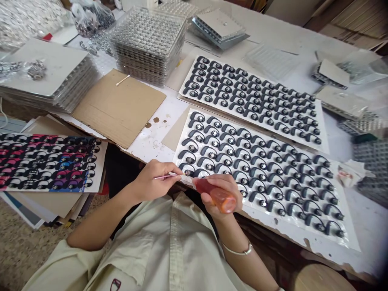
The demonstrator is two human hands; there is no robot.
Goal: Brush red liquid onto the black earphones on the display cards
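Note:
My left hand (157,180) is closed in a pinch on a thin pinkish stick (163,176), whose tip points right. My right hand (224,190) wraps round a squeeze bottle (216,196) of orange-red liquid, tilted so that its narrow pale nozzle (188,179) meets the area by my left fingertips. Just beyond both hands lies a white sheet (348,230) carrying rows of dark curved pieces, each with a round shiny stud. The nozzle is close to the sheet's near left corner; whether it touches a piece I cannot tell.
Behind is a second sheet of the same pieces (254,97). A brown cardboard (121,109) with a cotton swab (123,80) on it lies left. Stacks of clear trays (148,44) stand at the back. A printed sheet (51,161) sits on a lower pile at the left.

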